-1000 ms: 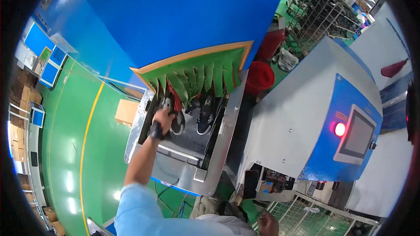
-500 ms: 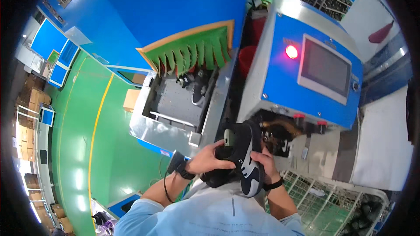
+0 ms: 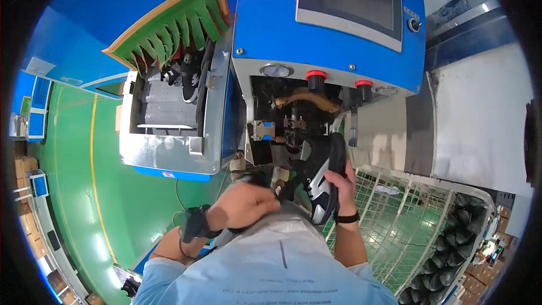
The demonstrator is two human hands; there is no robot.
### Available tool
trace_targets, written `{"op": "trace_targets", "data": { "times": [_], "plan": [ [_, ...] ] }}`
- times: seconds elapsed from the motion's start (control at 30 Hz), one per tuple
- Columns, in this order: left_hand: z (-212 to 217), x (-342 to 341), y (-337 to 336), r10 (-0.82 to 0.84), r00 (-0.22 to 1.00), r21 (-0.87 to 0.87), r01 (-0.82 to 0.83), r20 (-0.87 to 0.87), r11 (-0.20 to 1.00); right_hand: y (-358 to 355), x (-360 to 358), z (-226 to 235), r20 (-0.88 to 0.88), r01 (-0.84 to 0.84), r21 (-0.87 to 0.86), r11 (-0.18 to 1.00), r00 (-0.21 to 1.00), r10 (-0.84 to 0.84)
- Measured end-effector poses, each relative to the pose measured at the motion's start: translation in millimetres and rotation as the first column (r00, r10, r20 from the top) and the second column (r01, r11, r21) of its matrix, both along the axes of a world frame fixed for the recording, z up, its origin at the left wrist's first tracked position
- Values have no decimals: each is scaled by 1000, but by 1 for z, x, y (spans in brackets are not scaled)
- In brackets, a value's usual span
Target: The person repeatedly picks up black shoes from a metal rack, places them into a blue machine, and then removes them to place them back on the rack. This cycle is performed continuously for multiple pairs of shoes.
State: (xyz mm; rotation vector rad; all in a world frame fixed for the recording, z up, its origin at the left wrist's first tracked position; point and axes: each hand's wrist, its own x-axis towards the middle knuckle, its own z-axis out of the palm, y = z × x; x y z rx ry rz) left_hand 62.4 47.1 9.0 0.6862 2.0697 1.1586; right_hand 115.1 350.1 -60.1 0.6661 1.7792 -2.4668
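A black sneaker (image 3: 319, 165) with white and silver side markings is tilted on its side in front of my body. My right hand (image 3: 345, 187) is closed round its sole side. My left hand (image 3: 241, 205) is curled, left of the shoe, near dark material beside the shoe's opening; what its fingers hold, if anything, is hidden. Just beyond the shoe is the metal clamp mechanism (image 3: 293, 127) under the blue machine panel (image 3: 265, 28). The shoe's far end is close to that mechanism; I cannot tell whether they touch.
At the left, a conveyor (image 3: 164, 101) carries another black shoe (image 3: 191, 87) by a green strip curtain (image 3: 169, 36). Red-topped knobs (image 3: 316, 81) and a gauge (image 3: 276, 70) line the panel's lower edge. A wire cart (image 3: 389, 214) with several dark shoe-like items (image 3: 443, 257) stands right.
My view has shifted rightward and closer to the machine. My left hand has come off the sneaker's side and moved left, now curled. My right hand still holds the shoe.
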Motion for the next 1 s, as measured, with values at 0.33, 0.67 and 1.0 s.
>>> {"op": "trace_targets", "data": {
  "times": [0.33,0.67,1.0],
  "plan": [
    [-135,-37,24,213,972,-101,-203,97,974,-24,-83,-9,138,-185,922,341,978,159],
    [-166,-57,10,346,898,-149,-316,271,937,-68,-121,-26,298,-290,952,-102,952,72],
    [-98,-66,-22,447,888,-111,-436,107,893,-74,-97,-40,42,-37,995,-91,998,53]
  ]
}}
